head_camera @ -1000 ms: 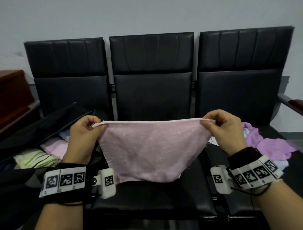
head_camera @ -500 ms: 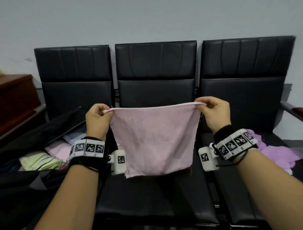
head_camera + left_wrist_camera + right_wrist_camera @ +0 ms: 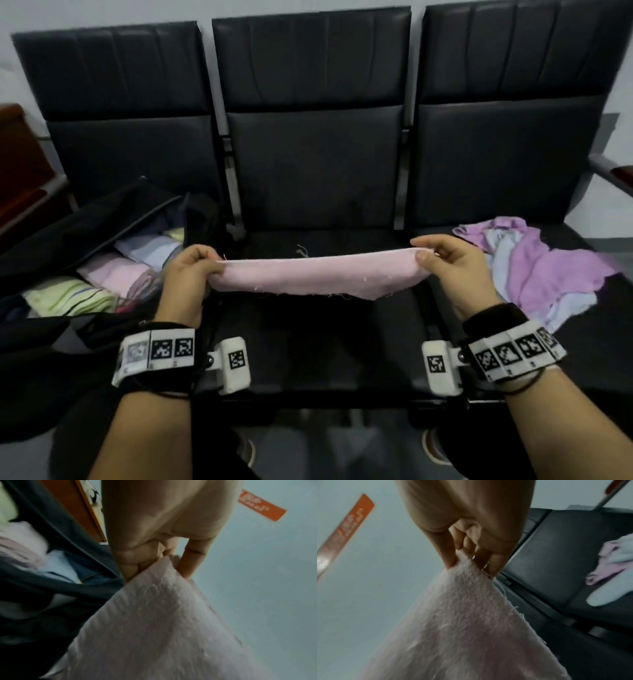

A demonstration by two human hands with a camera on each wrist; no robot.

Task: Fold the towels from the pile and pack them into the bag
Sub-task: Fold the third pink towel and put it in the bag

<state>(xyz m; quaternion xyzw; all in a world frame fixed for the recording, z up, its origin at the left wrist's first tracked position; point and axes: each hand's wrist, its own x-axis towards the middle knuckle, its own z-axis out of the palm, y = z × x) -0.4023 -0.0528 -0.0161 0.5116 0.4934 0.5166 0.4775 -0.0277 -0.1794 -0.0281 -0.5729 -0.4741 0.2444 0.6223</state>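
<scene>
A pale pink towel [image 3: 318, 275] is stretched flat between my hands above the middle chair seat. My left hand [image 3: 191, 270] pinches its left corner, and my right hand [image 3: 445, 263] pinches the right corner. The left wrist view shows thumb and fingers of my left hand [image 3: 154, 559] clamped on the pink towel [image 3: 154, 628]. Likewise in the right wrist view, my right hand [image 3: 471, 553] nips the pink towel [image 3: 462, 628]. An open black bag [image 3: 68, 233] on the left seat holds folded towels [image 3: 75, 298]. The towel pile [image 3: 534, 270], purple and pale blue, lies on the right seat.
Three black padded chairs stand in a row against a pale wall; the middle seat [image 3: 318, 342] lies under the towel. A brown wooden armrest [image 3: 20, 178] is at far left and another armrest [image 3: 613, 174] at far right.
The towel, held up hanging in front of the chair backs earlier, has come down low over the middle seat and now lies nearly flat. Both hands kept their corner grips.
</scene>
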